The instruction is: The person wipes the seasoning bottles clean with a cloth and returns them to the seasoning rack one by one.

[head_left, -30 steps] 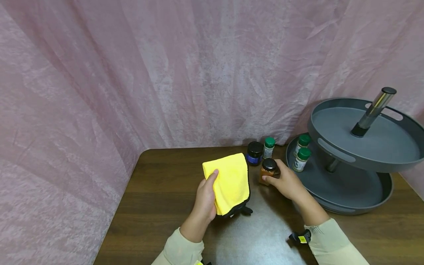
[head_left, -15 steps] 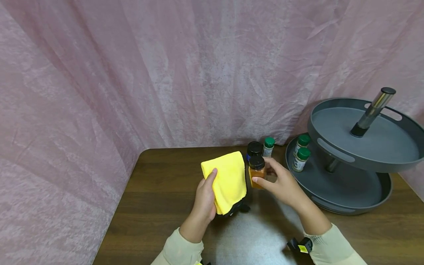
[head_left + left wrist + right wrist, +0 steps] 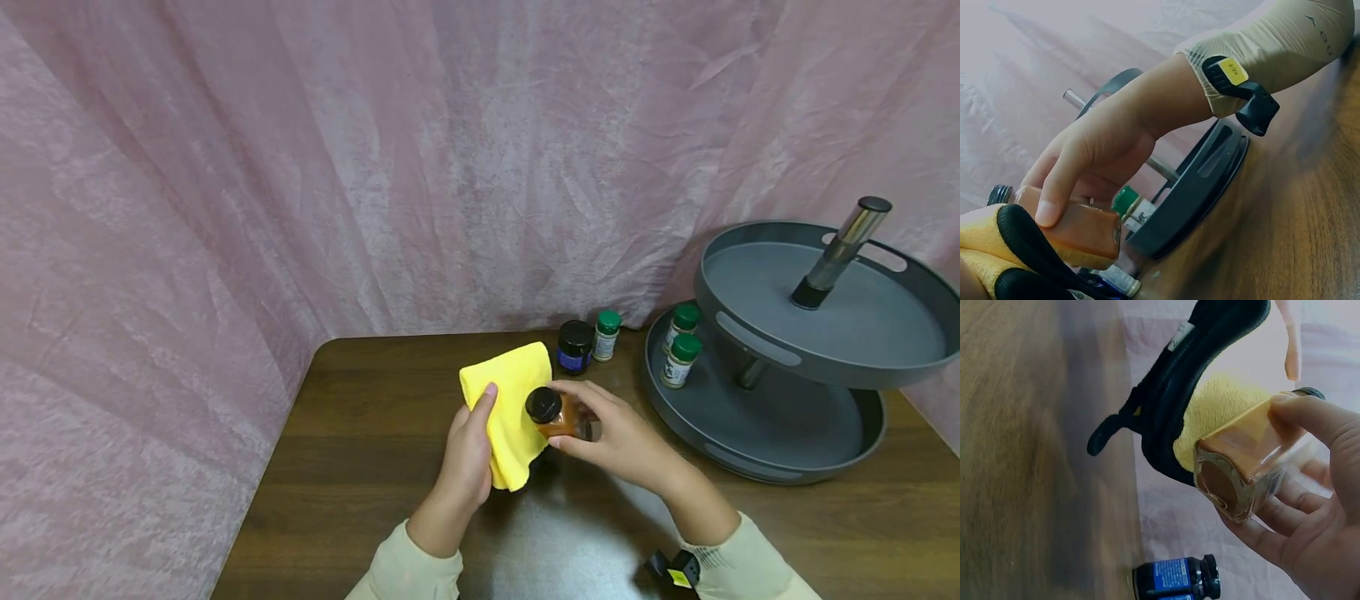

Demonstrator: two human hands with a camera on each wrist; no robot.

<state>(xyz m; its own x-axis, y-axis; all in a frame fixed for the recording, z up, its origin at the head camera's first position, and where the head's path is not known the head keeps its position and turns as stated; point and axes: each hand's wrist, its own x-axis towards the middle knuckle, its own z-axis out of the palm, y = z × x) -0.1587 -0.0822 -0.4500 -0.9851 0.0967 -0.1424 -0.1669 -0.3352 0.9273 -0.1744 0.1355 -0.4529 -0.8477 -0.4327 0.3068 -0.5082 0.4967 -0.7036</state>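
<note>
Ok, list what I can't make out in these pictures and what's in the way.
Head view: most fingers of the left hand, hidden behind the yellow cloth.
Head view: label lettering on the green-capped bottles, too small to read.
Head view: the back right of the lower tray, covered by the upper tray.
Right wrist view: part of the lid of the orange-brown jar, behind the right hand.

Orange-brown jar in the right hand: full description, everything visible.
The jar is squarish and clear, apparently glass, partly filled with orange-brown contents. Its round black cap is on; the base shows a round recess. It is tilted well over, cap toward the yellow cloth, held off the table by the right hand's thumb and fingers. It appears to touch the cloth.
</note>
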